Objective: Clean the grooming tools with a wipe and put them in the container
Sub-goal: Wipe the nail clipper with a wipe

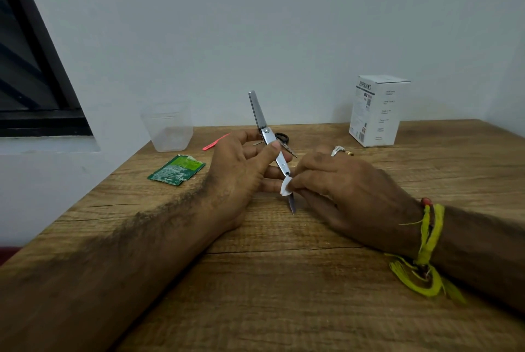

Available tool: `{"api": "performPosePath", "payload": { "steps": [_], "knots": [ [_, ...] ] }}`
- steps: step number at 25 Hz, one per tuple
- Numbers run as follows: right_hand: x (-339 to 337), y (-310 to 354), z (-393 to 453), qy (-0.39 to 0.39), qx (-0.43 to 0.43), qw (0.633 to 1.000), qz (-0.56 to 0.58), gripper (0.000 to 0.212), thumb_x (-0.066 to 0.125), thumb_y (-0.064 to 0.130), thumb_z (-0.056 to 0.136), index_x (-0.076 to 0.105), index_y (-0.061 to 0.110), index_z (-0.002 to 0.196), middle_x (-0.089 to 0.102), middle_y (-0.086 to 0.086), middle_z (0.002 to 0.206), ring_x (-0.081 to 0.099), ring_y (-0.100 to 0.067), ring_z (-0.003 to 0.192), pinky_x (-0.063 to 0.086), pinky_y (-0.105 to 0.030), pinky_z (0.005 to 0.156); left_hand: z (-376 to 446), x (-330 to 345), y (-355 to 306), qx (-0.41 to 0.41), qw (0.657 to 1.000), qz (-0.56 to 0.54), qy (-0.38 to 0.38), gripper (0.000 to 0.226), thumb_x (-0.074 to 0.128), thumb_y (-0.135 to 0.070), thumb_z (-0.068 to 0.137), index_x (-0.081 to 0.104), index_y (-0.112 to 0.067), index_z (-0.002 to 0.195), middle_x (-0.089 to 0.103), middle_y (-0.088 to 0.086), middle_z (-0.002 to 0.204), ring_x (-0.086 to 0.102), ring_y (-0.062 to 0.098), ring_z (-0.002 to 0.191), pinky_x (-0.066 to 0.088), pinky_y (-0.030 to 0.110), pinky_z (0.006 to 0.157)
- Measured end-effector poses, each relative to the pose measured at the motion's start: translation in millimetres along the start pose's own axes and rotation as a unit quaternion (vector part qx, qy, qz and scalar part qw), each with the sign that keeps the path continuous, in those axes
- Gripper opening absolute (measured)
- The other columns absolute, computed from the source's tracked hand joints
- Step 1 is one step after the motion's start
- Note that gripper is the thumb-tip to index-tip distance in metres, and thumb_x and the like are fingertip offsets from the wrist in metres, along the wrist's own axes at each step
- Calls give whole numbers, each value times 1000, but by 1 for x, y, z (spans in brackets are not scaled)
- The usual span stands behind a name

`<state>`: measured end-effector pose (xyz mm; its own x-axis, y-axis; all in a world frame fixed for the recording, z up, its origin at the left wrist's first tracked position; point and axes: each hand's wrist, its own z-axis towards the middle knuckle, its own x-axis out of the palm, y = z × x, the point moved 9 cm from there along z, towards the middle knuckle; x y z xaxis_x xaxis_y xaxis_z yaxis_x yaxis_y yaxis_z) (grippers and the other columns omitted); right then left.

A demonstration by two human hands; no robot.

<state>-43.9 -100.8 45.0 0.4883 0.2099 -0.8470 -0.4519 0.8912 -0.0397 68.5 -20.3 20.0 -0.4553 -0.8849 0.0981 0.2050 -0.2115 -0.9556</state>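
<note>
Fingers pinching wipe, hiding nail clipper blade

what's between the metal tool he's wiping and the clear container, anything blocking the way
Nothing visible blocks it. The metal tool is held above the table by the left hand; the container stands open-topped at the far left, with only the low red pick between.

Left hand grips a metal grooming tool — right hand pinches a white wipe round its blade.
</note>
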Motion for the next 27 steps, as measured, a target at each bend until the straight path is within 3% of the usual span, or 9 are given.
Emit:
{"api": "performPosePath", "payload": {
  "steps": [6, 10, 17, 27],
  "knots": [
    [1, 5, 0, 16, -21, 1000, 3, 16, 67, 8, 90, 74, 10, 105, 68, -12, 109, 66, -32, 87, 56, -46, 68, 1, 0, 0, 3, 1000, 13, -2, 19, 63, -7, 97, 59, -6, 114, 77, 16, 88, 75, 30, 64, 58, 34, 49],
    [1, 2, 0, 18, -2, 1000, 6, 19, 63, 13, 93, 73, 12, 110, 67, -10, 116, 65, -31, 93, 54, -45, 73, 2, -1, 1, 3, 1000, 14, 1, 23, 64, -8, 97, 58, -3, 119, 78, 16, 89, 75, 30, 64, 58, 33, 50],
    [3, 4, -1, 34, -19, 999, 0, 20, 61, 14, 95, 73, 14, 111, 67, -10, 117, 65, -32, 95, 53, -45, 75, 4, -1, 2, 9, 1000, 24, 0, 14, 64, -8, 96, 61, -10, 110, 78, 14, 87, 75, 28, 64, 58, 32, 49],
    [1, 12, -6, 55, -88, 995, -7, 16, 69, 9, 87, 77, 14, 101, 72, -5, 101, 66, -26, 88, 54, -39, 67, 2, 1, 1, -1, 1000, 18, 2, 14, 64, -7, 96, 60, -12, 109, 78, 10, 84, 75, 25, 61, 58, 31, 48]
  ]
}}
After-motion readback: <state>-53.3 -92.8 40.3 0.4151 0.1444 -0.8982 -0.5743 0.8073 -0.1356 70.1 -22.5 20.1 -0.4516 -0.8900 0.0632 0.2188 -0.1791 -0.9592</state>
